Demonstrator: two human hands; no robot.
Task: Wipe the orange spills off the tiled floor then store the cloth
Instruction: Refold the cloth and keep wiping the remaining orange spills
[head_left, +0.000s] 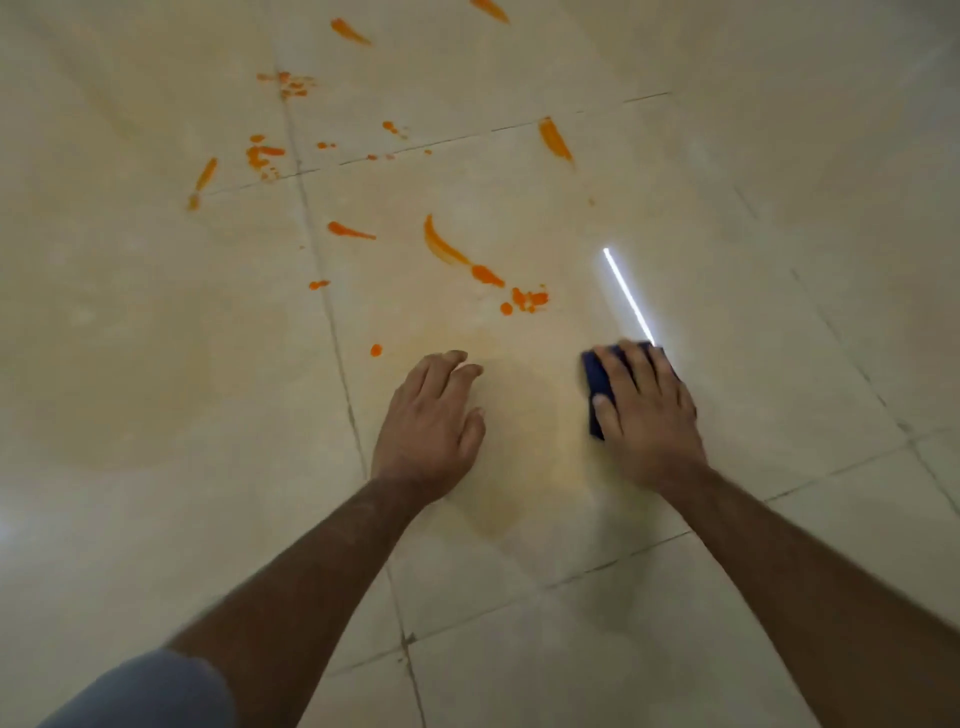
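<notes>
**A:** Head view: wiping or storing?

**B:** Wiping, by the look. Pressing the dark blue cloth (597, 379) onto the tiled floor (779, 234) with the right hand (649, 410), fingers spread flat over it. Bracing beside it with the left hand (431, 421), fingers loosely bent, gripping nothing.

**A:** Next?

**B:** Likely sweeping forward-left into the orange spills (447, 249), nearest blobs first. Needs firm pressure and several passes. Storing far off yet.

One wide-angle camera, worn on the person's head, looks forward and steeply down at the tiled floor (779, 218) from close above it.
</notes>
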